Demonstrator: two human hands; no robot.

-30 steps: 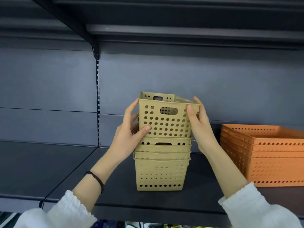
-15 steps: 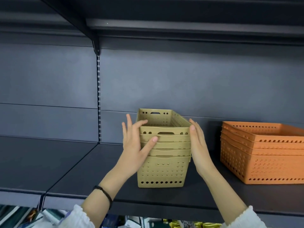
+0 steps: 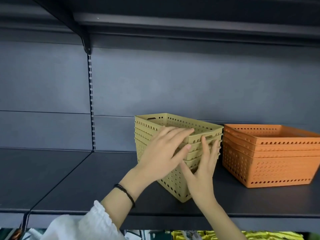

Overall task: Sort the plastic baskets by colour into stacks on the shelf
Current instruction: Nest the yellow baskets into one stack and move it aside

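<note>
Tan basket stack (image 3: 173,185) nested, sits mid shelf (image 3: 97,184), turned at an angle, just beside orange basket stack (image 3: 277,163). Left hand (image 3: 162,153) lies flat across top near rim, fingers straight. Right hand (image 3: 202,174) presses front face, fingers extended, nothing grasped.

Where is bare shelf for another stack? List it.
Bare shelf runs left of the tan stack. Crowded: a narrow gap separates it from the orange stack, and the left hand and right hand cover its front.
</note>
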